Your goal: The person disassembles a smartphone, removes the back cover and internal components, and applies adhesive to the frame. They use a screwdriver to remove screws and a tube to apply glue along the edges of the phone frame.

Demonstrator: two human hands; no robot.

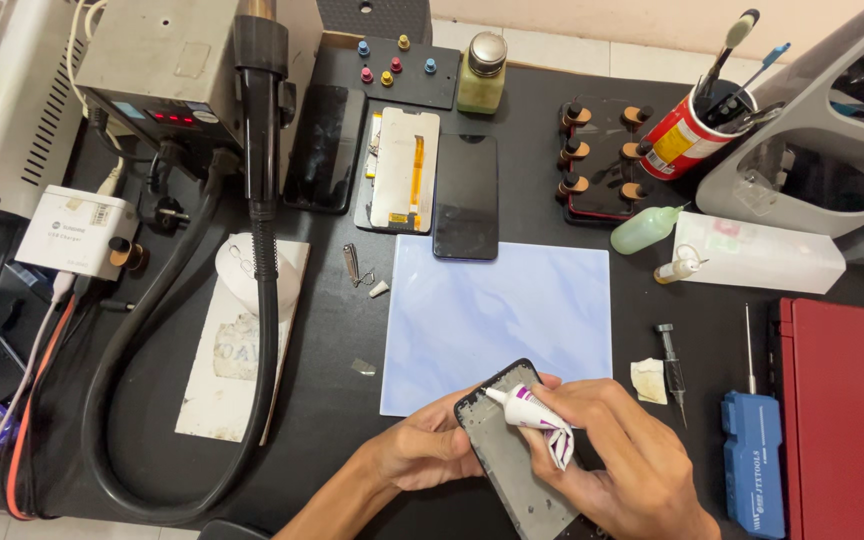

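My left hand (420, 447) grips the left edge of a black phone frame (505, 462), open side up, showing its grey inner plate. My right hand (620, 455) squeezes a small white and purple glue tube (532, 413). The tube's white nozzle touches the frame's top left corner. The frame is tilted, and its upper end lies over the lower edge of a pale blue work mat (512, 310).
A black phone (466, 197), a display panel lying face down (403, 170) and another dark phone (323, 148) lie behind the mat. A hot-air station (157, 70) with a black hose (127, 370) stands at left. At right are a screwdriver (672, 368), a blue tool case (752, 462), a red box (847, 415) and squeeze bottles (644, 228).
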